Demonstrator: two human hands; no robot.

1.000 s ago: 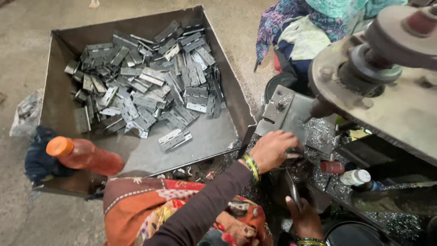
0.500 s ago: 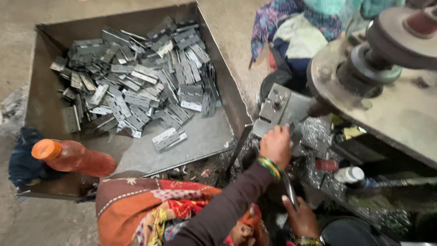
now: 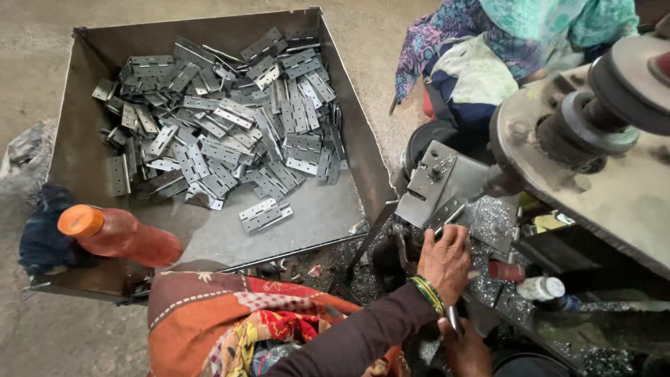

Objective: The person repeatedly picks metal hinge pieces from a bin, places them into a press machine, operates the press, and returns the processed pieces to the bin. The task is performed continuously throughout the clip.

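Head view: big grey metal bin [image 3: 84, 174] of loose hinges [image 3: 223, 126] sits left of the press machine [image 3: 600, 174]. Left hand [image 3: 444, 262] is closed on a small metal piece [image 3: 450, 216] at the machine's fixture [image 3: 436, 185]; right hand [image 3: 466, 348], low and partly hidden, grips a thin metal handle [image 3: 453, 320].

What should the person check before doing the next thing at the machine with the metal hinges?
1. Left hand on the hinge piece at the machine's fixture: ok.
2. Piece seated straight: cannot tell, the hand hides it.
3. Right hand gripping the metal lever: ok.
4. Fingers away from moving parts: not ok, they rest at the fixture.
5. Hinges in the metal bin in supply: ok.
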